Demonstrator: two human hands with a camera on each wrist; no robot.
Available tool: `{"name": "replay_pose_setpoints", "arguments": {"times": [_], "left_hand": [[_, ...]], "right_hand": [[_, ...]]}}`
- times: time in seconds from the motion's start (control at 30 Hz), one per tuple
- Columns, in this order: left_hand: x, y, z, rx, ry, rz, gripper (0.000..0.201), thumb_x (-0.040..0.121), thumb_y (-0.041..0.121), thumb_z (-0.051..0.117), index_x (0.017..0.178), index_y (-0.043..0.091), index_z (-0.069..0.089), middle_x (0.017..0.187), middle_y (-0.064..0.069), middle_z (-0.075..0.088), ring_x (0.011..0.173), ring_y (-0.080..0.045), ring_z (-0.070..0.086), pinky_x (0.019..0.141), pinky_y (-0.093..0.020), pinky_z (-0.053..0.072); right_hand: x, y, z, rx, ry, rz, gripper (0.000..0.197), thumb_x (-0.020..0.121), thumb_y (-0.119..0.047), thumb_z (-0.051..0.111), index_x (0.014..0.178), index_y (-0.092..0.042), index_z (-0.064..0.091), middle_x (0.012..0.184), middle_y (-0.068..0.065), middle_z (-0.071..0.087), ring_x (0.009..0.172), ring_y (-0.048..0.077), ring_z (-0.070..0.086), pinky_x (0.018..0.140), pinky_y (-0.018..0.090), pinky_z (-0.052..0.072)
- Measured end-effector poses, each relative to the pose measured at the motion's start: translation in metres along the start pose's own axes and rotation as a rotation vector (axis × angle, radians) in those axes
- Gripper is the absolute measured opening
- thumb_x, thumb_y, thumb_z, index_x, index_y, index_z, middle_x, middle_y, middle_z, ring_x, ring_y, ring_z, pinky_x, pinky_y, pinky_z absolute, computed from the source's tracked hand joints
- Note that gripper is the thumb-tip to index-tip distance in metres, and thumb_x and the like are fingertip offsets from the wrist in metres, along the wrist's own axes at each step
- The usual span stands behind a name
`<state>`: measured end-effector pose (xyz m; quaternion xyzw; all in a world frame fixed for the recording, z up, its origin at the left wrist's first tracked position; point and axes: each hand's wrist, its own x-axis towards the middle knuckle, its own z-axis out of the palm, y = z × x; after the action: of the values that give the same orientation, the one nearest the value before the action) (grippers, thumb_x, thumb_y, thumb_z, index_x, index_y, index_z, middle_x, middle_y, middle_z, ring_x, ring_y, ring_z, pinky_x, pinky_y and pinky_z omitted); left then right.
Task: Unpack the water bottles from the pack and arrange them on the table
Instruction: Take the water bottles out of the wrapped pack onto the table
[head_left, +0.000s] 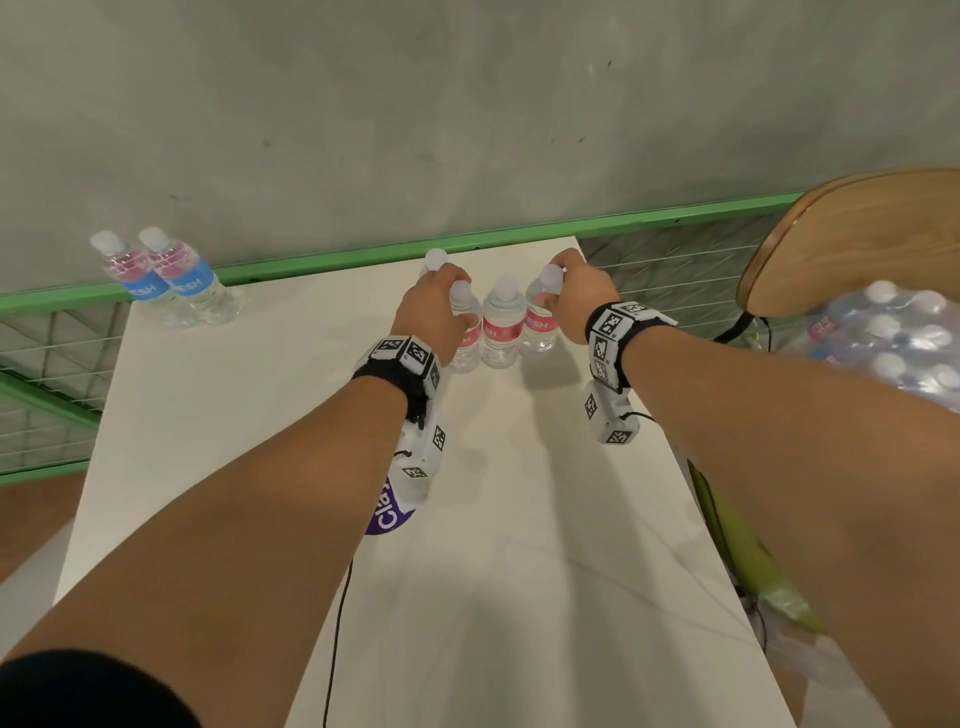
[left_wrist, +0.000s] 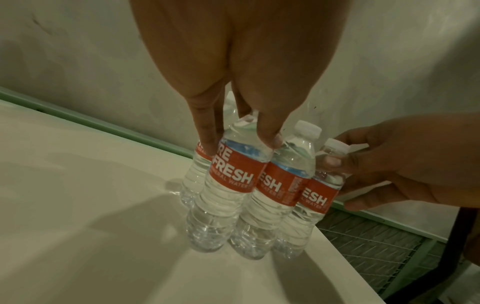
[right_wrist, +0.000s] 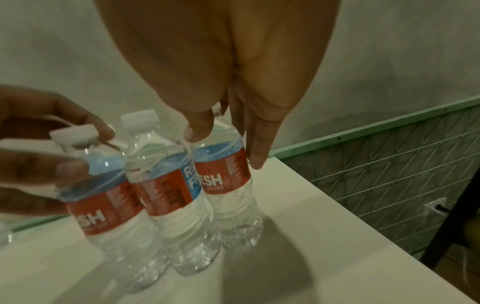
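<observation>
Fingers (left_wrist: 207, 131) gripping two of four bottles (head_left: 502, 322)

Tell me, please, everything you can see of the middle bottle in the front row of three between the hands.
The middle bottle is clear ribbed plastic, full of water, with a white screw cap and a red and blue label reading "FRESH". It stands upright on the white table near its far edge, pressed between two like bottles. Neither hand grips it; the left hand and right hand hold its neighbours.
</observation>
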<state>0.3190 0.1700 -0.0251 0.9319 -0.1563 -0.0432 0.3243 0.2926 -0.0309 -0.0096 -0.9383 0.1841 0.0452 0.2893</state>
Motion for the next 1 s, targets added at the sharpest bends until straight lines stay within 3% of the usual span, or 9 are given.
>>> {"name": "replay_pose_setpoints", "arguments": {"times": [0.1, 0.2, 0.33, 0.4, 0.5, 0.6, 0.77, 0.87, 1.0], "left_hand": [[-0.01, -0.002, -0.004, -0.002, -0.044, 0.017, 0.064, 0.083, 0.017, 0.071, 0.139, 0.027, 0.043, 0.14, -0.004, 0.048, 0.12, -0.025, 0.053, 0.102, -0.035, 0.042], [-0.023, 0.006, -0.007, -0.052, 0.092, 0.018, 0.064, 0.082, 0.014, 0.068, 0.139, 0.028, 0.044, 0.139, -0.005, 0.046, 0.122, -0.026, 0.051, 0.104, -0.041, 0.044], [-0.067, 0.045, -0.002, -0.095, 0.244, 0.185, 0.034, 0.084, 0.011, 0.063, 0.116, 0.023, 0.06, 0.118, 0.003, 0.059, 0.107, -0.02, 0.056, 0.094, -0.029, 0.045], [-0.097, 0.076, 0.006, -0.221, 0.107, 0.231, 0.024, 0.086, 0.009, 0.062, 0.105, 0.023, 0.064, 0.1, 0.009, 0.067, 0.092, -0.01, 0.062, 0.084, -0.029, 0.051], [-0.138, 0.124, 0.033, -0.314, -0.248, 0.249, 0.018, 0.089, 0.015, 0.064, 0.099, 0.03, 0.066, 0.087, 0.012, 0.068, 0.083, -0.006, 0.064, 0.079, -0.026, 0.053], [-0.174, 0.169, 0.078, -0.307, -0.523, 0.285, 0.016, 0.089, 0.02, 0.064, 0.099, 0.033, 0.066, 0.087, 0.013, 0.067, 0.079, -0.005, 0.063, 0.077, -0.024, 0.053], [-0.22, 0.223, 0.173, -0.061, -0.864, 0.338, 0.021, 0.087, 0.029, 0.065, 0.108, 0.03, 0.063, 0.1, 0.014, 0.065, 0.085, -0.003, 0.06, 0.083, -0.027, 0.052], [-0.228, 0.25, 0.215, 0.075, -0.962, 0.34, 0.041, 0.087, 0.033, 0.066, 0.126, 0.025, 0.057, 0.122, 0.005, 0.061, 0.104, -0.01, 0.06, 0.09, -0.025, 0.048], [-0.219, 0.284, 0.255, 0.11, -0.85, 0.207, 0.064, 0.087, 0.034, 0.065, 0.143, 0.018, 0.039, 0.138, -0.003, 0.051, 0.12, -0.022, 0.055, 0.099, -0.031, 0.044]], "right_hand": [[-0.006, 0.002, -0.011, -0.023, -0.078, -0.021, 0.051, 0.088, -0.022, 0.063, 0.133, -0.018, 0.039, 0.119, 0.012, 0.061, 0.096, 0.029, 0.061, 0.079, 0.035, 0.051], [-0.03, 0.007, -0.03, 0.027, -0.029, -0.051, 0.063, 0.087, -0.028, 0.067, 0.141, -0.019, 0.035, 0.127, 0.011, 0.058, 0.112, 0.028, 0.059, 0.089, 0.032, 0.045], [-0.1, 0.034, -0.069, 0.128, -0.057, -0.122, 0.032, 0.089, -0.033, 0.065, 0.119, -0.025, 0.058, 0.109, -0.003, 0.066, 0.098, 0.015, 0.063, 0.086, 0.031, 0.052], [-0.148, 0.065, -0.089, 0.191, -0.205, -0.114, 0.02, 0.088, -0.036, 0.066, 0.107, -0.031, 0.063, 0.093, -0.008, 0.069, 0.084, 0.01, 0.066, 0.078, 0.031, 0.055], [-0.213, 0.126, -0.106, 0.12, -0.288, -0.035, 0.015, 0.089, -0.038, 0.066, 0.103, -0.035, 0.063, 0.087, -0.01, 0.067, 0.078, 0.005, 0.064, 0.067, 0.019, 0.048], [-0.262, 0.197, -0.108, 0.036, -0.267, 0.128, 0.012, 0.088, -0.038, 0.067, 0.099, -0.035, 0.063, 0.088, -0.014, 0.065, 0.078, 0.001, 0.06, 0.062, 0.012, 0.041], [-0.32, 0.303, -0.104, 0.207, -0.245, 0.379, 0.011, 0.086, -0.03, 0.069, 0.096, -0.032, 0.064, 0.088, -0.005, 0.067, 0.077, 0.011, 0.064, 0.065, 0.017, 0.05], [-0.334, 0.345, -0.105, 0.252, -0.178, 0.494, 0.011, 0.087, -0.033, 0.068, 0.096, -0.029, 0.063, 0.088, 0.0, 0.069, 0.078, 0.014, 0.066, 0.072, 0.028, 0.053], [-0.326, 0.378, -0.106, 0.338, -0.035, 0.606, 0.034, 0.086, -0.024, 0.067, 0.118, -0.02, 0.056, 0.1, -0.002, 0.064, 0.093, 0.019, 0.063, 0.085, 0.035, 0.052]]}}
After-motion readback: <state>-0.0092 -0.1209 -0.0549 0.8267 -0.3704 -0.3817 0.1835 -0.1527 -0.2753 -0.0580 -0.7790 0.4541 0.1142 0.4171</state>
